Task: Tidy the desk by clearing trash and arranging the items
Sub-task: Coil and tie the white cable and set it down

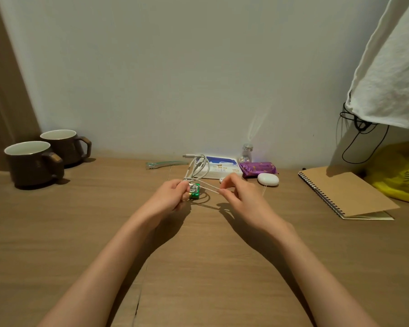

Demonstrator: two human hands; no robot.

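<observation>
My left hand grips a looped white charging cable together with green batteries above the middle of the wooden desk. My right hand pinches a strand of the same cable and holds it stretched out to the right. The cable's loops rise behind my left hand toward a white and blue tissue pack.
Two brown mugs stand at the back left. A green clip, a small glass bottle, a purple packet and a white oval case lie near the wall. A spiral notebook and yellow bag sit right, under hanging white cloth.
</observation>
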